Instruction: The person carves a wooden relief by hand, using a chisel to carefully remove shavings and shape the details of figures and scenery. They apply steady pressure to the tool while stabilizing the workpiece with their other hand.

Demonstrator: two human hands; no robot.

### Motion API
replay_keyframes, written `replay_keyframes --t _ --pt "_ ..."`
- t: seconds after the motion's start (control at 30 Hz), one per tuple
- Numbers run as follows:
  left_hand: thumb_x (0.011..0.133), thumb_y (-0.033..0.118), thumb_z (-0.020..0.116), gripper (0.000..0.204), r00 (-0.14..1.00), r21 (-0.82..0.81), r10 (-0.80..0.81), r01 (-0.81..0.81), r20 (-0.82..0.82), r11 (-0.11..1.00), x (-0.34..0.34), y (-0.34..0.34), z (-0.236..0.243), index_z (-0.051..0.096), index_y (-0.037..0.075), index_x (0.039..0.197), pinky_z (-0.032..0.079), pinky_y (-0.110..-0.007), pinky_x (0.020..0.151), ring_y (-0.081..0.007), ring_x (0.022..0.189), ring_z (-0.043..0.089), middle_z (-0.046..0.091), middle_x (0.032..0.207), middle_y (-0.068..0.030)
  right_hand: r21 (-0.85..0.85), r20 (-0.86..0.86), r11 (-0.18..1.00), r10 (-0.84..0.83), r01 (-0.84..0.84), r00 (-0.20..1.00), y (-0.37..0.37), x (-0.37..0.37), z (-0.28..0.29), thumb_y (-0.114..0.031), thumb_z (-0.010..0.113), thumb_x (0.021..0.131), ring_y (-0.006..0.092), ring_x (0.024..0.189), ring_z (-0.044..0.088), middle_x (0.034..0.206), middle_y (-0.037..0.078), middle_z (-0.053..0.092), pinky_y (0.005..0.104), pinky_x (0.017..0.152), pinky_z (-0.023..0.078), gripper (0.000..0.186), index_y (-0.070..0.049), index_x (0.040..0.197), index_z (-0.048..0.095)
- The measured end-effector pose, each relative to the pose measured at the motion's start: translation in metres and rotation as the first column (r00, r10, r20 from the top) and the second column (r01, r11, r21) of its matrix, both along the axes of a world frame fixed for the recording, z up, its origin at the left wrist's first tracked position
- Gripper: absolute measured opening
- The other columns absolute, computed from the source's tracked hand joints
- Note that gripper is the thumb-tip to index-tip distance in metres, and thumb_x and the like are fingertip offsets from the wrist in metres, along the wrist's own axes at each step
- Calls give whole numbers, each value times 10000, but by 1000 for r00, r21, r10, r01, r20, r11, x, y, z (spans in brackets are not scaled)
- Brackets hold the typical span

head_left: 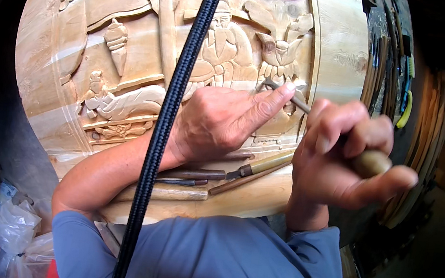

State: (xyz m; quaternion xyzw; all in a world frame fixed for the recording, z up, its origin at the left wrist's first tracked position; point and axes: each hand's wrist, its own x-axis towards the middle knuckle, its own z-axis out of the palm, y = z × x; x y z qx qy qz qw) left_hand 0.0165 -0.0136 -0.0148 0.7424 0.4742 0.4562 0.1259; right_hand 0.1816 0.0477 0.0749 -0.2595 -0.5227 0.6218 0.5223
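Note:
A pale wooden panel carved in relief lies in front of me, with a bearded robed figure and a vase-like carving near its middle. My right hand is wrapped round the handle of a chisel; the rounded handle end shows by its outstretched thumb. Against the panel, below the vase carving, rests the blade. My left hand lies on the panel, its thumb pressed along the blade near the tip. Its other fingers are mostly hidden beneath it.
Several carving tools with wooden handles lie along the panel's near edge. More tools line the right side, beside a yellow curved item. A black braided cord crosses the view. Clear plastic bags sit at lower left.

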Motion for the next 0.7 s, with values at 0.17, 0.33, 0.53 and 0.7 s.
replay_keyframes --t 0.17,0.33,0.53,0.7 --pt "951 20 810 610 999 -59 34 -32 40 998 1 -5 -5 639 -51 1532 593 -386 581 -253 656 741 771 857 -130 -117 151 967 -208 226 966 23 -37 15 -869 369 1077 135 482 353 625 107 525 276 472 305 802 -136 752 398" --pt "930 -4 773 622 1000 78 13 -14 20 997 5 1 -9 633 -36 1536 577 -365 560 -226 633 713 743 828 -102 -86 99 983 -157 165 983 4 -14 7 -876 387 1067 154 505 369 624 117 507 295 488 317 809 -131 753 387" --pt "942 56 823 620 1000 68 -1 0 11 998 1 -1 -2 653 1 1536 578 -373 571 -229 632 701 739 818 -101 -70 81 989 -123 129 989 -2 -8 1 -923 350 1033 143 529 390 666 85 536 291 521 342 836 -129 777 391" --pt "952 107 827 616 992 74 -83 90 -93 993 -3 -6 0 664 26 1540 523 -362 519 -192 575 612 671 755 -52 150 -67 988 48 -37 997 -14 22 1 -1000 302 967 132 547 425 673 78 566 301 604 411 890 -131 801 396"
